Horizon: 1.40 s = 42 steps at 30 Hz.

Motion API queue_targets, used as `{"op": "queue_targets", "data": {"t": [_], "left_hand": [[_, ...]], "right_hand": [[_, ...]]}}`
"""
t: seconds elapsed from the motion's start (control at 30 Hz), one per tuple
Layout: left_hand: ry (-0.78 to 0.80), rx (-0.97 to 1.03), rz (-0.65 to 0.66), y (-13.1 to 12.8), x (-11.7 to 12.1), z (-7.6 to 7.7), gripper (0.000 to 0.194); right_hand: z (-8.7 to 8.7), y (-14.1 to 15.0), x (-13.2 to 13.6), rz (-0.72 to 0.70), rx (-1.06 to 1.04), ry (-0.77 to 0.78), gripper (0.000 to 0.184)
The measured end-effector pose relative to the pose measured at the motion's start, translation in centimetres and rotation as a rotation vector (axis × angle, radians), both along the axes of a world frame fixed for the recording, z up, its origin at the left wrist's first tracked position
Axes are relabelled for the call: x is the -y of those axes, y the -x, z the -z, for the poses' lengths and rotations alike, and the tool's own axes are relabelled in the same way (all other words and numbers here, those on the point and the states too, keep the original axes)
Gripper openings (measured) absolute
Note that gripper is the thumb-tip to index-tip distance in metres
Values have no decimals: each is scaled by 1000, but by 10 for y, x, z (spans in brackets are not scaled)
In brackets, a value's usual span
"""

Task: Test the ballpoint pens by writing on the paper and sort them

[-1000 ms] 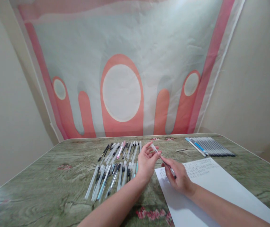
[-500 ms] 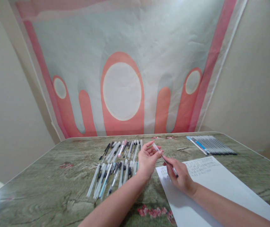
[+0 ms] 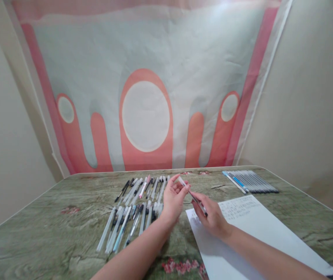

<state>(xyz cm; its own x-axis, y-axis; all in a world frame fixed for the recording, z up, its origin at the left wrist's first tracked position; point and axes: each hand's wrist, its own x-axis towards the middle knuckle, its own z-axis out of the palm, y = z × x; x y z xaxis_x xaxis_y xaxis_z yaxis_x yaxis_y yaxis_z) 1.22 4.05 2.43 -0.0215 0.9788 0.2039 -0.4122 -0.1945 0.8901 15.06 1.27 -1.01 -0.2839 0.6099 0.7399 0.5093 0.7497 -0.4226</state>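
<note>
Both hands hold one slim pen [image 3: 193, 197] slantwise above the table. My left hand [image 3: 173, 200] pinches its pale upper end between thumb and fingers, the other fingers curled. Around the dark lower part my right hand [image 3: 211, 218] closes its fingers, over the near-left corner area of a white sheet of paper [image 3: 253, 233]. Lines of handwriting run across the top of the sheet. To the left of my left hand lie two rows of loose pens, a far row [image 3: 129, 194] and a nearer row [image 3: 110, 229], partly covered by my left forearm.
A neat row of grey pens [image 3: 256, 182], with blue ones at its left end, lies at the far right of the wood-patterned table [image 3: 67, 233]. Behind the table hangs a pink and grey printed sheet [image 3: 102, 58]. Pale walls stand at either side.
The camera view has shifted slightly, so everything sits a little further left. Both hands keep their hold on the pen, whose angle looks much the same.
</note>
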Motion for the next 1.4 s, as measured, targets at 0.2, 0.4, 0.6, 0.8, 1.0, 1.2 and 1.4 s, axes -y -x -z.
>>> {"op": "queue_targets", "data": {"t": [0.2, 0.4, 0.6, 0.8, 1.0, 1.2, 1.4], "left_hand": [[-45, -18, -100, 11, -10, 0, 60], [-49, -127, -57, 1, -6, 9, 82], [-293, -996, 412, -13, 44, 8, 59], [-513, -1453, 651, -23, 73, 16, 85], [-569, -1563, 681, -23, 71, 18, 80], [-578, -1557, 675, -23, 72, 18, 80], [-589, -1567, 670, -23, 71, 19, 78]], "right_hand": [[-17, -5, -2, 67, 79, 168, 21], [-27, -24, -24, 111, 187, 308, 18], [-31, -97, -69, 551, 409, 468, 23], [-6, -144, -92, 831, 518, 562, 24], [13, -151, -97, 951, 567, 611, 25], [20, -157, -98, 966, 606, 590, 25], [23, -156, -97, 985, 634, 572, 24]]}}
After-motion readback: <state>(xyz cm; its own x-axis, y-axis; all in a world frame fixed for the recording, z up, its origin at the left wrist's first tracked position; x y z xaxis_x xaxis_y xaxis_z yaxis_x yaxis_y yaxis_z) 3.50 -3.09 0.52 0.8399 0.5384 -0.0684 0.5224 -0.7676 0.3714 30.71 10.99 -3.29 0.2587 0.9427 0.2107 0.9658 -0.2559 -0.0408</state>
